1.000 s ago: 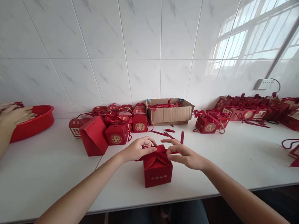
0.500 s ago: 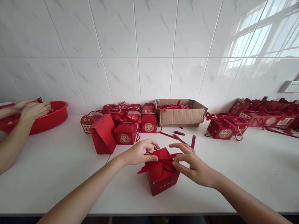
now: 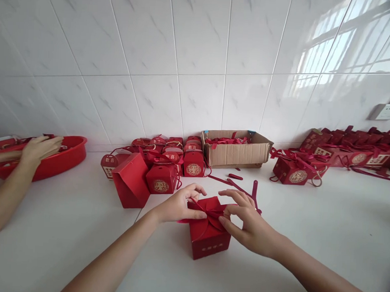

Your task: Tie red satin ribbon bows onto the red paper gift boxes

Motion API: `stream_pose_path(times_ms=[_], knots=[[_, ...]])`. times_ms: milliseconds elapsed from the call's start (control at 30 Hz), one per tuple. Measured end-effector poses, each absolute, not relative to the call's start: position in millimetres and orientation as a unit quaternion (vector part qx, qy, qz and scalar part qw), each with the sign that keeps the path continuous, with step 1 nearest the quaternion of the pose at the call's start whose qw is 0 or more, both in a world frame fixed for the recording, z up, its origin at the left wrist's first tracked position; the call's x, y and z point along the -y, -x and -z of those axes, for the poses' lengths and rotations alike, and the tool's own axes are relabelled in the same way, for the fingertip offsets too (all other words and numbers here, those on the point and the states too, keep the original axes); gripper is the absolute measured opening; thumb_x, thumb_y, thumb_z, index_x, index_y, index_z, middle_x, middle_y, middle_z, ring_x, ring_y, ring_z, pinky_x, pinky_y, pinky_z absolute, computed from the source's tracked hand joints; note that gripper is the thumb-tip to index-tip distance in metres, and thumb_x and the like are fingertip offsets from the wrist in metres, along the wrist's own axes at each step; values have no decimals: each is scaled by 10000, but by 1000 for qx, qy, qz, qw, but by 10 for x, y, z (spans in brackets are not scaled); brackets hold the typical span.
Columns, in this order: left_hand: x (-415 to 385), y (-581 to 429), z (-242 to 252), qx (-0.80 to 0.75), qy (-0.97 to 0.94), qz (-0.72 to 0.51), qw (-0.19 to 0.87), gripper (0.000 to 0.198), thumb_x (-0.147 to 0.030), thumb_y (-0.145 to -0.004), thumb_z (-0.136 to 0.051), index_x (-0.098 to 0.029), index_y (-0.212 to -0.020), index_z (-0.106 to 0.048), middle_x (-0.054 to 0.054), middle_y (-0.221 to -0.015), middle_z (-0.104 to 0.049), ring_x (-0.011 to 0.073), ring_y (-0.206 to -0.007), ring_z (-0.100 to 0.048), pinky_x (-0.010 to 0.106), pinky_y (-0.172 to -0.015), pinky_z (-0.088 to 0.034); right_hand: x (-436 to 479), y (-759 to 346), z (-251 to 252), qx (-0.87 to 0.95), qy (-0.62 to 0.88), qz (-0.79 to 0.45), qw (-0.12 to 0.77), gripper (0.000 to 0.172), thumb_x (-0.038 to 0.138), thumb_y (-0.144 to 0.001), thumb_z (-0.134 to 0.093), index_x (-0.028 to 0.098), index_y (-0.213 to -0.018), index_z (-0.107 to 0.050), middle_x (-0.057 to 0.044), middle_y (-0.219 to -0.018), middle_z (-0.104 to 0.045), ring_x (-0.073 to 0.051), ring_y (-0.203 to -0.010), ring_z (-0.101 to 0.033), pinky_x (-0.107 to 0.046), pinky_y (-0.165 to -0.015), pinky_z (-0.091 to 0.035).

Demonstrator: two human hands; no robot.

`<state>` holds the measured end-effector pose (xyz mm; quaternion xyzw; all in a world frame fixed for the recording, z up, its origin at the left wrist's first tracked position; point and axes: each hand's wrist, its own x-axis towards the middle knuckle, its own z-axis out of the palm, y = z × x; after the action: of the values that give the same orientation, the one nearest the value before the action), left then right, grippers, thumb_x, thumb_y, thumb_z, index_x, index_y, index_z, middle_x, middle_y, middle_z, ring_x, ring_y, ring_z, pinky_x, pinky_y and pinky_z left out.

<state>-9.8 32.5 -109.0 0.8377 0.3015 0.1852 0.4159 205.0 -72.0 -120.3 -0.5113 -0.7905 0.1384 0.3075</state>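
Observation:
A small red gift box [image 3: 210,245] with gold lettering on its front stands before me on the white table. Its top flaps fold inward, and a red ribbon [image 3: 212,214] crosses over them at the middle. My left hand [image 3: 182,205] pinches the ribbon on the left side, its thumb lying over the flaps near the center. On the other side, my right hand [image 3: 248,220] has thumb and forefinger closed on the ribbon, its other fingers curved above. The fingers partly hide the ribbon's ends and the flaps.
Behind stand several red gift boxes [image 3: 162,179], a plain red box [image 3: 130,182] and a cardboard box [image 3: 236,156] of ribbons. Loose ribbon strips [image 3: 235,176] lie in front. More boxes [image 3: 298,171] are at right. At left, another person's hands [image 3: 41,149] are over a red basin [image 3: 73,159].
The gift box has turned slightly, its front facing me more squarely. My left hand has drawn up the ribbon on its side, and my right fingers have moved in toward the middle.

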Motion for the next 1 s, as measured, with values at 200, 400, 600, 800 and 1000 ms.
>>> stream_pose_path(times_ms=[200, 400, 600, 800, 1000], knots=[[-346, 73, 1118, -333, -848, -200, 361, 398, -490, -849, -494, -165, -623, -456, 57, -1064, -479, 171, -910, -496, 300, -817, -397, 709, -2059, 1264, 780, 529, -127, 309, 221, 300, -893, -472, 204, -715, -560, -66, -1340, -436, -287, -1291, -314, -526, -1015, -281], [-371, 54, 1201, -336, -846, -252, 329, 399, -481, -826, -540, -175, -600, -418, 50, -1042, -469, 207, -1012, -439, 341, -909, -349, 694, -2058, 1220, 781, 535, -121, 298, 257, 296, -894, -474, 195, -680, -575, -67, -1337, -438, -301, -1297, -300, -543, -1012, -274], [-398, 52, 1452, -269, -653, -281, 649, 356, -446, -793, -629, -198, -754, -377, 8, -1019, -504, 117, -784, -506, 251, -710, -396, 592, -2218, 1261, 816, 426, -272, 282, 304, 428, -737, -698, 210, -865, -529, -87, -1446, -293, -278, -1317, -318, -404, -990, -399], [-310, -3, 1586, -218, -555, -285, 750, 462, -567, -730, -650, -208, -984, -508, 39, -1010, -550, 148, -804, -559, 291, -774, -415, 534, -2267, 1422, 795, 394, -319, 334, 437, 388, -673, -758, 203, -1000, -533, -127, -1430, -291, -263, -1341, -298, -368, -1027, -380], [-373, 10, 1718, -174, -484, -299, 804, 522, -614, -816, -494, -182, -1104, -545, 91, -1039, -590, 212, -922, -561, 327, -797, -405, 919, -2398, 1575, 747, 444, -286, 403, 597, 381, -571, -821, 205, -1073, -550, -136, -1340, -359, -304, -1271, -386, -393, -988, -428]])
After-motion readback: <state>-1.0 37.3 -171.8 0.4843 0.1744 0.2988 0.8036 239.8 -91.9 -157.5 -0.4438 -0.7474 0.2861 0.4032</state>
